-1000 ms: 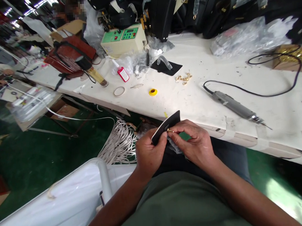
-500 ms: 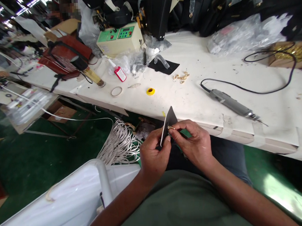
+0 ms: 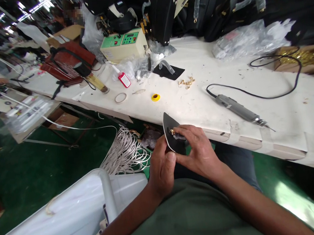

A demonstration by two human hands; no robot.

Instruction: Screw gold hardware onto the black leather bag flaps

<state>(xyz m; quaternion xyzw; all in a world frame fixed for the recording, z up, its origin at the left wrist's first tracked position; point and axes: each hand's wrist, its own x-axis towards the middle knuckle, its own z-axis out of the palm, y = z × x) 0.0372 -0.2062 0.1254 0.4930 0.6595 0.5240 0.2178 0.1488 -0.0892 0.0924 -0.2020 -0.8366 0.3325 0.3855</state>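
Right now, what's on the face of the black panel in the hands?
A gold fitting shows on the black panel, beside the fingertips of the right hand. Those fingertips cover part of the face, so what lies under them cannot be seen.

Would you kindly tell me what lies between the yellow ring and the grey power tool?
In the head view, only speck-marked tabletop separates the yellow ring from the grey power tool; the gold-coloured pieces lie farther back.
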